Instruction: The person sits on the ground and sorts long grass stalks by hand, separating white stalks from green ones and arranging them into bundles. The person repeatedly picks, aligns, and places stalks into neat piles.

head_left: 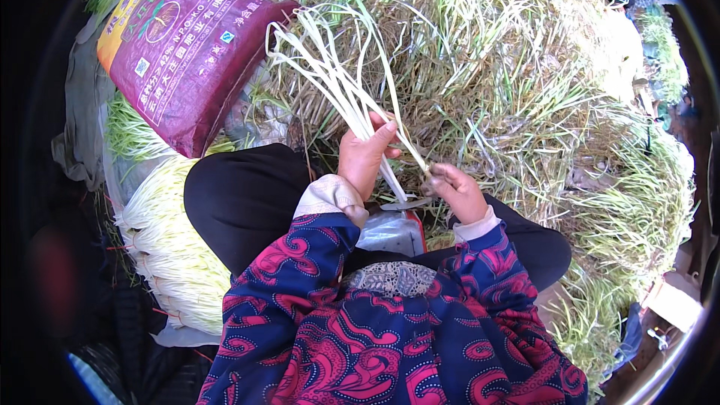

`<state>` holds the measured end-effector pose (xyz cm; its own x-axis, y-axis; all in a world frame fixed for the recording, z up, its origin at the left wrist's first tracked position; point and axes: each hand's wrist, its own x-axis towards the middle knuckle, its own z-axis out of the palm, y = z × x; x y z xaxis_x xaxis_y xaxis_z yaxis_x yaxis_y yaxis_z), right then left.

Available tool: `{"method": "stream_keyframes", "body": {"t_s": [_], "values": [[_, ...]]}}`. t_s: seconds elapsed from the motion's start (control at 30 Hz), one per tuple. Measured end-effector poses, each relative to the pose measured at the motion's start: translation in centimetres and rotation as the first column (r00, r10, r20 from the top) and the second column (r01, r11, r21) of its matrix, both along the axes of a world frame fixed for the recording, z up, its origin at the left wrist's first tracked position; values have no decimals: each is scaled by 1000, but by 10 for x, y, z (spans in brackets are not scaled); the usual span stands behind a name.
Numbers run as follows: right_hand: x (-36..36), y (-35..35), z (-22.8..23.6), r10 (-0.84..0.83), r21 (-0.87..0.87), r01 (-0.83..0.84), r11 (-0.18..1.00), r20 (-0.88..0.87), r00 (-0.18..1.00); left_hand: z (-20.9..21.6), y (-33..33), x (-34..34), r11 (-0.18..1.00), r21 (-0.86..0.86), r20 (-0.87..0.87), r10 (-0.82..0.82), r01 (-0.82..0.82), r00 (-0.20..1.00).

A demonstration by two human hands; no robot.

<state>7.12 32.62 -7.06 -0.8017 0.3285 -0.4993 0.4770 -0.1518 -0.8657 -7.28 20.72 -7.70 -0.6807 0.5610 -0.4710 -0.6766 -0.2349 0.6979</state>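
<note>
My left hand (pixel 363 156) is closed around a small bundle of long white chive-like stalks (pixel 330 82), thumb on top. The stalks fan up and away to the left, and their cut-looking lower ends point down toward my lap. One stalk runs apart from the bundle to the right, and my right hand (pixel 459 193) pinches its brownish root end. Just below the stalk ends, a thin grey metal blade-like piece (pixel 406 204) lies across, above a clear plastic-wrapped thing (pixel 391 233) between my legs.
A heap of green and dried stalks (pixel 480 90) spreads ahead and to the right. Tied bundles of pale stalks (pixel 176 240) lie at my left. Beyond them sits a full maroon and yellow sack (pixel 191 49). My crossed legs in dark trousers (pixel 240 191) frame the work area.
</note>
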Motion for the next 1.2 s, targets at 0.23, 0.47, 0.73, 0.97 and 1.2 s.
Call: {"method": "stream_keyframes", "body": {"t_s": [0.23,0.47,0.73,0.97,1.2], "values": [[-41,-12,-6,-113,-25,111,994,-167,979,-4,5,14,991,-15,-15,-133,132,991],[-24,13,7,-643,-648,371,665,-245,726,-9,8,-2,985,-32,155,172,-169,973],[82,140,70,-659,-104,725,680,-519,544,0,0,-30,932,32,169,352,-362,921],[-55,41,29,146,747,-130,652,44,988,0,17,7,994,-103,-57,21,-27,998],[-99,2,11,-373,-345,265,901,-300,878,-6,9,13,995,-99,62,-14,20,998]]}}
